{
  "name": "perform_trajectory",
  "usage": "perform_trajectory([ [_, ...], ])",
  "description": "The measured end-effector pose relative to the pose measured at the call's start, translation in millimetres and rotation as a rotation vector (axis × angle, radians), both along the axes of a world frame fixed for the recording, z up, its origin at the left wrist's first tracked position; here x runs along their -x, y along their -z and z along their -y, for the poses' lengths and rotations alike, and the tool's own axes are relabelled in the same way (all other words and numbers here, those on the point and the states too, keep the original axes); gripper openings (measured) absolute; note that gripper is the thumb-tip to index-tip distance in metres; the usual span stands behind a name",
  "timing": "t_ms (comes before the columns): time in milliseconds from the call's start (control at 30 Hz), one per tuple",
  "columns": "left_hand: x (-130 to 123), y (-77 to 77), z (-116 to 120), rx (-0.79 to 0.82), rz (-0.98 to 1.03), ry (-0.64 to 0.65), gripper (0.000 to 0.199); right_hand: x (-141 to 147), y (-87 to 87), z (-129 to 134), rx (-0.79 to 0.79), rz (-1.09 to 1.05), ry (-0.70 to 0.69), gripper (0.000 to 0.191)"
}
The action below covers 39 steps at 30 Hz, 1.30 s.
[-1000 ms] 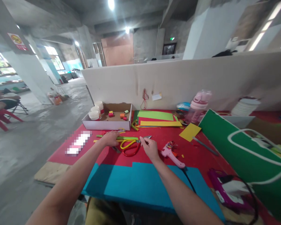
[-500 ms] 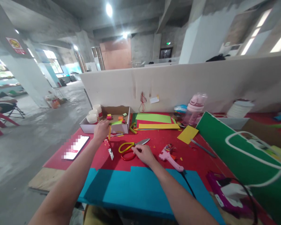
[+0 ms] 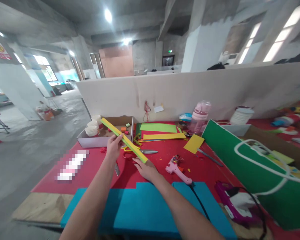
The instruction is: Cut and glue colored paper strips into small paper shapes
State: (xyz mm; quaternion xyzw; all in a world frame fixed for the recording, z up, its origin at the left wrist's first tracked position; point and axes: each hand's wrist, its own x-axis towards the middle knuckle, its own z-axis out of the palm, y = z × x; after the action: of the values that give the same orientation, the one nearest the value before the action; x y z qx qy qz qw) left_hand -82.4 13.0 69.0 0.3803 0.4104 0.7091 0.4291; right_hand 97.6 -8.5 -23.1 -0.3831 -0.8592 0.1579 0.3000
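A long yellow-green strip (image 3: 130,144) slants down to the right above the red table covering. My left hand (image 3: 114,145) is closed on its middle part. Near the strip's lower end, my right hand (image 3: 145,168) lies behind and below it with fingers partly spread; whether it touches the strip is hard to tell. Scissors (image 3: 149,152) with yellow and red handles lie beneath the strip, partly covered. A cutter (image 3: 117,169) rests on the table beside my left wrist. The pink glue gun (image 3: 178,172) lies right of my right hand.
An open box (image 3: 90,142) with white cups and small rolls stands back left. Coloured sheets (image 3: 158,127) lie at the back, a yellow card (image 3: 194,144) to their right. A green board (image 3: 240,166) leans at right. A pixelated phone (image 3: 73,165) lies left.
My left hand has come away from the box and now holds the long strip over the scissors. My right hand has moved off the scissors' handles to the strip's lower end. The view has shifted right.
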Motion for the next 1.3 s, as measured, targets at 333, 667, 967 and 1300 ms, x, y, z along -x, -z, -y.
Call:
perform_trajectory([
  [333, -38, 67.0, 8, 0.183, -0.205, 0.385, 0.033, -7, -3.7, -10, 0.867, -0.861, -0.004, 0.045],
  [667, -43, 70.8, 7, 0.237, -0.170, 0.443, 0.038, -7, -0.4, -7, 0.791, -0.773, 0.029, 0.040],
  [967, -42, 63.6, 11, 0.281, -0.060, 0.482, 0.041, -9, -3.3, -6, 0.816, -0.833, 0.013, 0.040],
  [1300, -39, 65.4, 9, 0.304, -0.077, 0.399, 0.038, -7, -0.6, -7, 0.895, -0.968, 0.061, 0.041],
])
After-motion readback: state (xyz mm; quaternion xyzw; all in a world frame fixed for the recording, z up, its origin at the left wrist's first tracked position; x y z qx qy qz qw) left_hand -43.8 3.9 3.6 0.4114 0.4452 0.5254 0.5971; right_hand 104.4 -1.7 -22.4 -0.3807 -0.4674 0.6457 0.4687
